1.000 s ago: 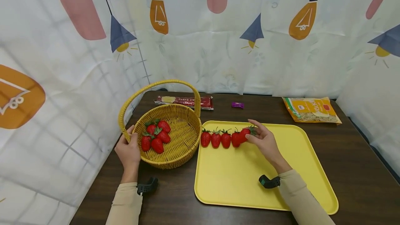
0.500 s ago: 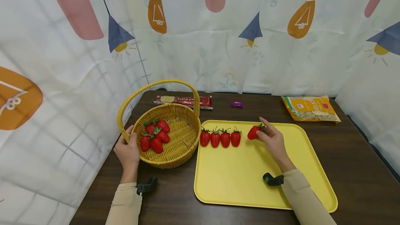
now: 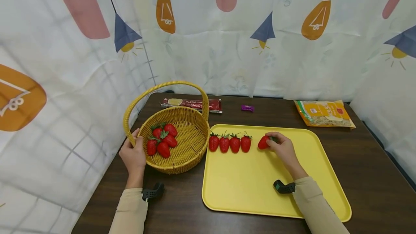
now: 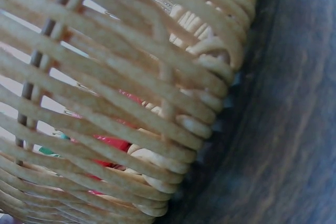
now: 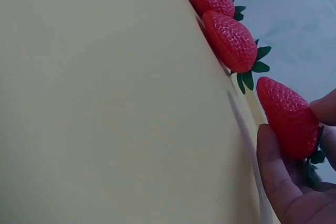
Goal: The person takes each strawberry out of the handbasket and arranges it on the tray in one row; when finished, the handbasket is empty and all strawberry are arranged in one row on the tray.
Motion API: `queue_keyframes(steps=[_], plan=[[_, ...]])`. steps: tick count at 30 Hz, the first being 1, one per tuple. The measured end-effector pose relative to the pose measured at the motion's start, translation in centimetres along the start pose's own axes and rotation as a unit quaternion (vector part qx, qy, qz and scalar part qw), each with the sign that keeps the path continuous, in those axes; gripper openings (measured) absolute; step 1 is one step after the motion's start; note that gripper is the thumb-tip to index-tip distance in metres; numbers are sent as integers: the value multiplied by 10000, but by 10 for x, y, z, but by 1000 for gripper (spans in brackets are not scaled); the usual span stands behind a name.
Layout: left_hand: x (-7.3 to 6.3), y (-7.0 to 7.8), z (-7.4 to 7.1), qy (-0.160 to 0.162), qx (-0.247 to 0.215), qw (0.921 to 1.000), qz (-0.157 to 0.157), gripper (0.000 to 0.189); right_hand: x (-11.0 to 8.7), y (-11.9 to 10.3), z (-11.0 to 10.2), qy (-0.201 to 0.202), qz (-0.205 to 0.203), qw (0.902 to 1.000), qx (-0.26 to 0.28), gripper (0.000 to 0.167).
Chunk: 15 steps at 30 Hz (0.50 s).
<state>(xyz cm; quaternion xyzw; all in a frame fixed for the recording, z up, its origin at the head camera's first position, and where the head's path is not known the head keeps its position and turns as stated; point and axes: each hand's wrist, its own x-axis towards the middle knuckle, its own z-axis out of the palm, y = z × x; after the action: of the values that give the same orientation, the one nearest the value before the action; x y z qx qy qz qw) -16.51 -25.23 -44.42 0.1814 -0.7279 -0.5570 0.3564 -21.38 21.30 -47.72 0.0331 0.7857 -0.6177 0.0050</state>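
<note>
My right hand (image 3: 285, 151) pinches a strawberry (image 3: 263, 142) between thumb and fingers, over the far part of the yellow tray (image 3: 247, 187). In the right wrist view the held strawberry (image 5: 287, 118) points its tip toward the row, its green leaves partly behind the fingers. Several strawberries (image 3: 235, 143) stand in a row along the tray's far left edge, leaves toward the back. With its fingers at the handle's base, my left hand (image 3: 134, 156) grips the left rim of the wicker basket (image 3: 191, 143). Several strawberries (image 3: 163, 150) lie in the basket's left half. Only woven wall (image 4: 105, 77) fills most of the left wrist view.
Behind the basket lies a long red packet (image 3: 212, 106), partly hidden by the handle. A small purple wrapped sweet (image 3: 247, 108) is behind the tray. At the back right rests a yellow food bag (image 3: 325, 113). A printed curtain (image 3: 208, 53) encloses the dark table (image 3: 182, 205).
My right hand has drawn the strawberry rightward, away from the row's right end, and the strawberry has since turned and dipped slightly. The left hand and basket look unchanged.
</note>
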Motion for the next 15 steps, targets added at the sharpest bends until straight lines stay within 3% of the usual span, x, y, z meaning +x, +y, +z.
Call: queue_keyframes(steps=[4,10,15], plan=[[-3,10,-1,32,28,10000,-17,31,-1,-2,-1,-174,135,9998,-36,34],[-5,14,-1,-47,-81,10000,-8,32,0,2,-1,-190,-20,9997,-157,36],[-4,12,0,-1,-46,10000,-87,32,0,4,-2,-211,-221,9974,-652,33]])
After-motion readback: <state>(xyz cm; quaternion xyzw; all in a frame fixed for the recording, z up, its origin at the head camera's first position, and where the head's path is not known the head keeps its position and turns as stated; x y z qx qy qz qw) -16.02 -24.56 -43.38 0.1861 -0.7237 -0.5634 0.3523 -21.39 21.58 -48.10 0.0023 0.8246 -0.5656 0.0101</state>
